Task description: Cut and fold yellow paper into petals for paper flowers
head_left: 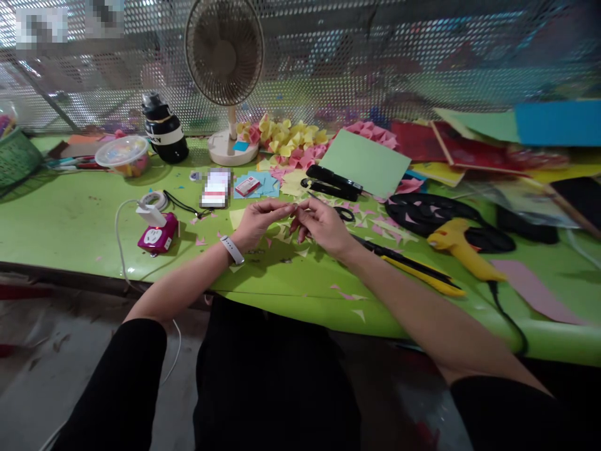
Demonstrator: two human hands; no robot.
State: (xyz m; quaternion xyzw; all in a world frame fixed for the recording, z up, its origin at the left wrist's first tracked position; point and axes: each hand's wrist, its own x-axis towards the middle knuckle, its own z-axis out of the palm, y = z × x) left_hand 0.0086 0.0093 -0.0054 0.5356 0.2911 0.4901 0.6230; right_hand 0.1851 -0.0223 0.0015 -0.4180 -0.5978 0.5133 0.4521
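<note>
My left hand (260,220) and my right hand (323,227) meet fingertip to fingertip above the green table (84,219). Both are closed in a pinch; whatever lies between the fingers is too small to make out. Just behind my right hand is a black stapler (334,183), its arms spread apart. A black scissors handle (346,214) shows beside the same hand. Behind my left hand, a small red and white box (248,186) rests on blue paper squares (268,183). Yellow and pink paper scraps (303,253) lie around and under my hands.
Right: a yellow glue gun (453,241), a black and yellow tool (417,272), a pink sheet (535,291). Behind: a light green sheet (364,164), folded yellow paper pieces (293,138), a fan (225,56). Left: a phone (216,188), a purple socket box (158,235), a black bottle (164,131).
</note>
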